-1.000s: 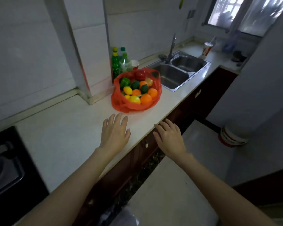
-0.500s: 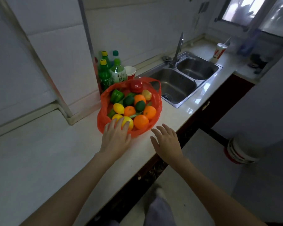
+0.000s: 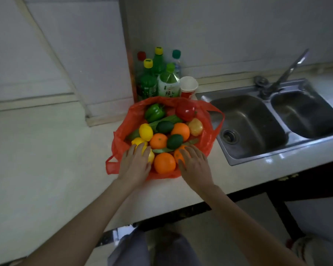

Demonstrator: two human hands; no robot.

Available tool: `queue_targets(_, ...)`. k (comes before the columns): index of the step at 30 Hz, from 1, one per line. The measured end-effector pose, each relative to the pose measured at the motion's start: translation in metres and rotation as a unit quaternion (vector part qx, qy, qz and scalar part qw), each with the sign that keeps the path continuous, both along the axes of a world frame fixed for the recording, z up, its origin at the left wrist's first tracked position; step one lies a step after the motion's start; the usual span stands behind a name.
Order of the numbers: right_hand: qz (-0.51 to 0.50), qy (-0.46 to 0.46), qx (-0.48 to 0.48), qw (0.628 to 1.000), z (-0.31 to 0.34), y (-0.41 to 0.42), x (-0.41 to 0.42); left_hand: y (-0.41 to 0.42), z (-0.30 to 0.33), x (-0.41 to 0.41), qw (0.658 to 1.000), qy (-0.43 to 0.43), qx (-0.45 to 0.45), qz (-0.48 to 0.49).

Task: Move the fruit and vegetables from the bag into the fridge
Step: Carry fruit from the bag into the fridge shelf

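Head view: left hand [image 3: 136,166] lies spread over a half-hidden lemon [image 3: 149,155] at the near edge of the red bag [image 3: 121,139] on the counter [image 3: 46,169]; right hand [image 3: 195,165], fingers spread, covers an orange [image 3: 178,155]. Five bottles [image 3: 168,81] and one cup [image 3: 188,86] stand behind, a double sink [image 3: 248,123] right.

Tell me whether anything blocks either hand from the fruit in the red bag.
Nothing visible does. The red bag lies open; the left hand rests on a lemon, the right hand on an orange.

Thin red plastic bag [image 3: 207,140], glossy steel sink [image 3: 248,123], seemingly smooth pale countertop [image 3: 46,160].
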State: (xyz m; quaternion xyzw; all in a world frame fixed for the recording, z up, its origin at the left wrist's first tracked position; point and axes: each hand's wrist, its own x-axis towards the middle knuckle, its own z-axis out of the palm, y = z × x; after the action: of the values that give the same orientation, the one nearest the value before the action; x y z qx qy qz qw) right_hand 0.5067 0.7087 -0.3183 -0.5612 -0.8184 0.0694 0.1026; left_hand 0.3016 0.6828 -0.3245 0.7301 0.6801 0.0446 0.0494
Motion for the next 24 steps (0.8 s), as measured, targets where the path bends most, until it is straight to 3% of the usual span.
queue_targets(14,0.024,0.022,-0.014,0.999,-0.017,0.023,0.000,0.027,-0.029,0.007,0.995,-0.021,-0.085,0.044)
queue_targets(24,0.053,0.030,-0.023,0.998,-0.014,0.014,-0.016,0.009,0.001,-0.003,0.995,-0.084,0.045,0.024)
